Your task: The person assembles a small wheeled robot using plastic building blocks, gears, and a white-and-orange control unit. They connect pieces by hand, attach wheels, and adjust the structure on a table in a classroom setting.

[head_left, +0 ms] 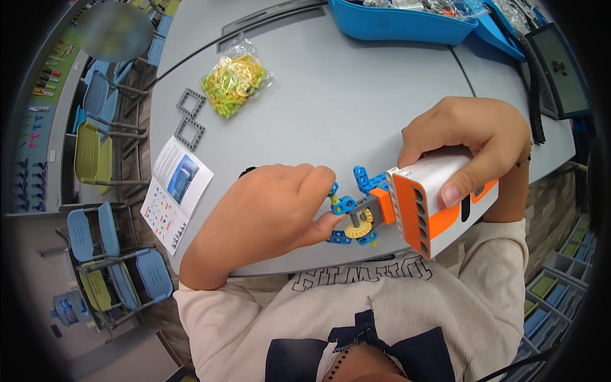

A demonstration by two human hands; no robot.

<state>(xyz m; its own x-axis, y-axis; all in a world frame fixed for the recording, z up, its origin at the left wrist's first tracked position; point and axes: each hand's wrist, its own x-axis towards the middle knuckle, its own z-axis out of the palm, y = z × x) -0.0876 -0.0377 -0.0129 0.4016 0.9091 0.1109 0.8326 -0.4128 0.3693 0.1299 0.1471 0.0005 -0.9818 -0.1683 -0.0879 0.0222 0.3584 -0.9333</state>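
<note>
Over the table's near edge I hold up a building-brick model. Its body is a white and orange block [423, 204], with a row of grey slots on the side facing left. My right hand [474, 143] is closed round this block from above, thumb on its near face. From the block's left end sticks out an orange and grey part with a yellow gear [359, 226] and several blue beams [369, 181]. My left hand [280, 204] pinches a blue connector piece [344, 205] at the model's left tip. The left fingertips are partly hidden behind the hand.
A clear bag of yellow-green bricks [235, 83] lies at the far left, near two joined grey square frames [191, 118] and an open booklet [177, 191]. At the back stands a blue bin [401, 25] of parts. A dark-screened device [560, 70] is at the far right.
</note>
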